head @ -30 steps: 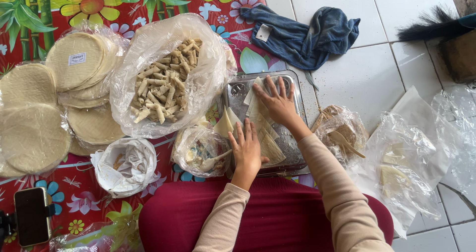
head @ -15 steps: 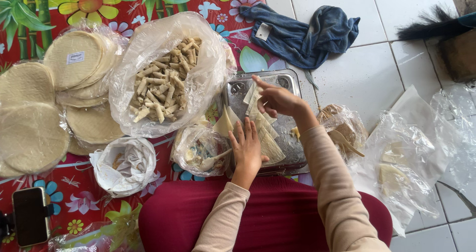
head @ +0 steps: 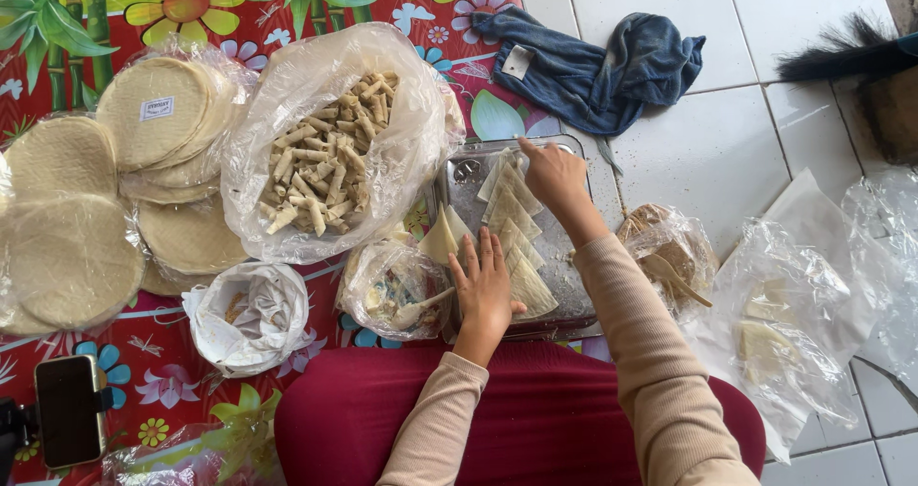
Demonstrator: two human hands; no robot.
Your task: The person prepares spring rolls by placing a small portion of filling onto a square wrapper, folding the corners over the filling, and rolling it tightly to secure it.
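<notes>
Folded wrappers (head: 513, 232) in the metal tray (head: 459, 182): left hand (head: 485, 285) flat at near end, fingers spread; right hand (head: 553, 175) pinching far-end wrapper.

Soft, even daylight is filling the scene; shadows are staying faint and short. Glare is showing on the clear plastic bags (head: 794, 314) toward the right edge of the white tiled floor (head: 727, 161). Focus is holding sharp across the middle; the dark brush (head: 841, 55) at the top right corner is looking slightly soft.
</notes>
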